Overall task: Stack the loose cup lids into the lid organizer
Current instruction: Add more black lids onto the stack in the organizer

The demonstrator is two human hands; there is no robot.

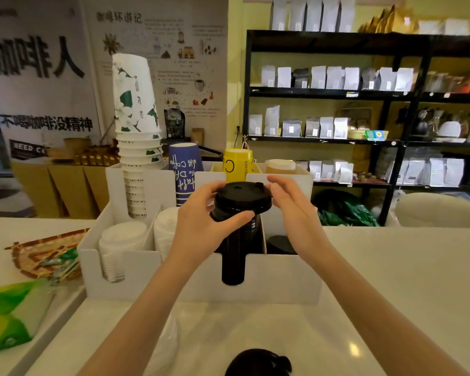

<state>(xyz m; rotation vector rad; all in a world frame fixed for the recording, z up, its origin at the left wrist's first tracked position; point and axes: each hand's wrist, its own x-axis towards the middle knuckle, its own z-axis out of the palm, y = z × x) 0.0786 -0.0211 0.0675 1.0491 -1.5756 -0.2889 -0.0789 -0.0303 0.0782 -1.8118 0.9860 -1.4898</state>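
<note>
A white lid organizer point(282, 280) stands on the counter in front of me. A tall stack of black lids point(235, 256) fills its middle slot and rises above the rim. My left hand point(201, 221) grips the top black lid point(242, 195) of that stack, thumb on its front edge. My right hand point(291, 204) touches the lid's right side with fingers spread, not clearly gripping. White lids point(120, 240) fill the left slots. A shorter pile of black lids point(280, 244) lies in the right slot. One loose black lid point(258, 362) lies on the counter at the bottom edge.
Behind the organizer are stacked paper cups: white-green point(136, 118), blue point(185, 169), yellow point(236, 161). A woven tray point(44, 253) and a green packet point(8, 316) lie at the left. A clear dome lid point(168, 337) rests near my left forearm. Dark shelves point(364, 104) stand behind.
</note>
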